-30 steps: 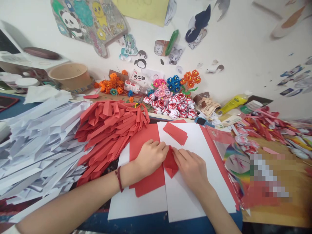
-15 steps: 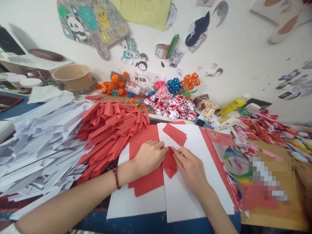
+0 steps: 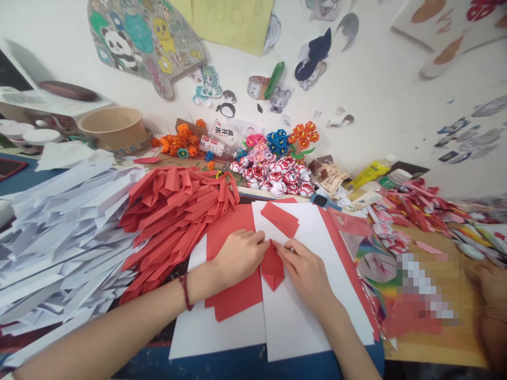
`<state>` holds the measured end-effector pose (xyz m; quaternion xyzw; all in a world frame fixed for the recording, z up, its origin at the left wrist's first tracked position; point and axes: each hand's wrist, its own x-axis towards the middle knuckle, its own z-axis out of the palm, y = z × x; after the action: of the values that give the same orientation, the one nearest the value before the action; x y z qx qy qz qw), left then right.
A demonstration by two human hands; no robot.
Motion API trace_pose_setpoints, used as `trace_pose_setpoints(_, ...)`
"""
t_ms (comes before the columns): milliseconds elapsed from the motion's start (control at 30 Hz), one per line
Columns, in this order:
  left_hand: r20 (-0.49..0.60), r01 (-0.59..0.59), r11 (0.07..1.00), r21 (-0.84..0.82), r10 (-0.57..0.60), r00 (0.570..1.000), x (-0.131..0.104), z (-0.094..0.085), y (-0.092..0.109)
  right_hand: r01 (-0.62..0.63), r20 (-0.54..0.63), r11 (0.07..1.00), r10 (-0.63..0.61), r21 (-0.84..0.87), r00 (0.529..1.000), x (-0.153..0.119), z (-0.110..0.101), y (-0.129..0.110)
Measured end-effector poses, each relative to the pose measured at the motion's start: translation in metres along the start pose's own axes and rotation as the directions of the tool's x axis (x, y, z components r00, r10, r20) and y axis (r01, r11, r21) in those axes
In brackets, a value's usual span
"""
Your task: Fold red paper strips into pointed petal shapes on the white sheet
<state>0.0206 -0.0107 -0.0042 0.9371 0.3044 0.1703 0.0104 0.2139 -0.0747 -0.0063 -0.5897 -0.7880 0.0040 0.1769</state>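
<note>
A small folded red paper [image 3: 273,270] with a pointed lower end lies over white sheets [image 3: 309,316]. My left hand [image 3: 241,256] pinches its upper left edge, fingers curled. On its right side, my right hand [image 3: 307,269] grips the upper edge between thumb and fingers. Both hands' fingertips nearly meet at the paper's top. Another folded red strip [image 3: 279,219] rests just above. Larger red sheets [image 3: 233,290] lie under my left hand.
Piles of folded white strips [image 3: 59,237] and red strips [image 3: 174,211] fill the left. Paper flowers [image 3: 277,177] stand behind, near a blue watch [image 3: 320,200]. At the right edge, another person's hand [image 3: 489,285] is beside a brown surface [image 3: 443,348].
The whole view has shifted slightly, so things appear a little farther left. Both hands keep their hold on the red paper. More of the other person's hand shows at the right.
</note>
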Motion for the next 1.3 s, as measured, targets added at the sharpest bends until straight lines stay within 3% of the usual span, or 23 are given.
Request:
trace_pose_setpoints(233, 0.012, -0.004, 1.000, 0.012, 0.004, 1.000, 0.0000, 0.0006, 0.0004, -0.038, 0.017, 0.998, 0.037, 0.042, 0.999, 0.0010, 0.0006, -0.0002)
trace_pose_setpoints(667, 0.029, -0.130, 0.988, 0.079, 0.128, 0.991, -0.0022, 0.0052, -0.0015, -0.046, 0.067, 0.999, 0.044, 0.027, 0.997, 0.0011, -0.0030, -0.0008)
trace_pose_setpoints(1300, 0.014, -0.148, 0.985, 0.092, 0.148, 0.989, -0.0030, 0.0057, -0.0003, -0.044, 0.047, 0.995, 0.039, 0.092, 0.998, 0.0014, -0.0007, 0.0040)
